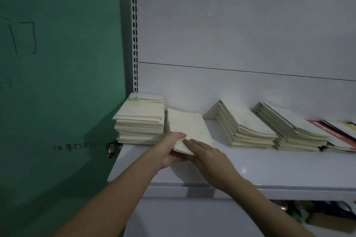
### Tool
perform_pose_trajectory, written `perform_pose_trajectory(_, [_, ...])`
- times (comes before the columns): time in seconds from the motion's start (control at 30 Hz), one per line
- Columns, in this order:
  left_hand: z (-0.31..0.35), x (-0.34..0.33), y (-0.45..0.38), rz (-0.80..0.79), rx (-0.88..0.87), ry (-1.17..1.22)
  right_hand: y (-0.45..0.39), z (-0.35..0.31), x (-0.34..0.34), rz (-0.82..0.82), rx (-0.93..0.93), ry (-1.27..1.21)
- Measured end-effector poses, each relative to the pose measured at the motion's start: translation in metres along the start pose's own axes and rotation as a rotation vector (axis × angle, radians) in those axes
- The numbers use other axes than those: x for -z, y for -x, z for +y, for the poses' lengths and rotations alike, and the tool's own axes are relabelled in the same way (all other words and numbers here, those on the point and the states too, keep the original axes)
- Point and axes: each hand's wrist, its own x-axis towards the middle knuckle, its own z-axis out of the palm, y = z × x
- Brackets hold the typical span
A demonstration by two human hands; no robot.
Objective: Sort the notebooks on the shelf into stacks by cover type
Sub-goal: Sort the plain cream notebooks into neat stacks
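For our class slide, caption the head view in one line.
Both hands, left hand and right hand, hold a cream paper notebook bundle on the white shelf.

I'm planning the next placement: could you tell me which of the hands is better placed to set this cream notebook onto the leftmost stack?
Probably the left hand: it grips the cream notebook nearest the leftmost stack. The right hand lies flat on top.

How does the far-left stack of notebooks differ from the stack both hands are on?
The far-left stack is taller; the held stack is lower. The far-left stack's top cover carries a coloured picture band; the held stack's top is plain cream. No hand touches the far-left stack, while the left hand grips the held stack's near edge and the right hand rests on it. Both sit on the white shelf.
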Motion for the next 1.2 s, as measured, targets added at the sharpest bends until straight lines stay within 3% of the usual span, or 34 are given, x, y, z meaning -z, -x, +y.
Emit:
perform_pose_trajectory(0.1, [-0.002, -0.003, -0.006, 0.03, -0.089, -0.167, 0.0, 0.011, 0.018, -0.195, -0.07, -0.241])
perform_pose_trajectory(0.17, [0.005, -0.005, -0.006, 0.048, -0.189, -0.284, -0.004, 0.027, 0.021, -0.094, -0.175, -0.462])
perform_pose_trajectory(0.27, [0.029, -0.006, 0.0, 0.098, -0.332, -0.346, -0.024, 0.058, 0.013, 0.134, -0.32, -0.476])
perform_pose_trajectory(0.37, [0.051, 0.003, 0.005, 0.181, -0.395, -0.357, -0.044, 0.078, 0.003, 0.076, -0.396, -0.437])
perform_pose_trajectory(0.63, [0.069, 0.039, 0.013, 0.279, -0.402, -0.333, -0.082, 0.061, -0.017, -0.124, -0.081, -0.036])
perform_pose_trajectory(0.77, [0.069, 0.053, 0.022, 0.307, -0.401, -0.316, -0.098, 0.051, -0.038, -0.235, -0.038, 0.011])
perform_pose_trajectory(0.93, [0.067, 0.069, 0.027, 0.323, -0.398, -0.302, -0.095, 0.051, -0.045, -0.129, -0.003, 0.076])
perform_pose_trajectory(1.07, [0.063, 0.075, 0.027, 0.324, -0.39, -0.295, -0.076, 0.052, -0.03, -0.152, 0.07, 0.069])
perform_pose_trajectory(1.2, [0.062, 0.077, 0.025, 0.297, -0.369, -0.253, -0.064, 0.059, -0.017, -0.098, -0.092, -0.229])
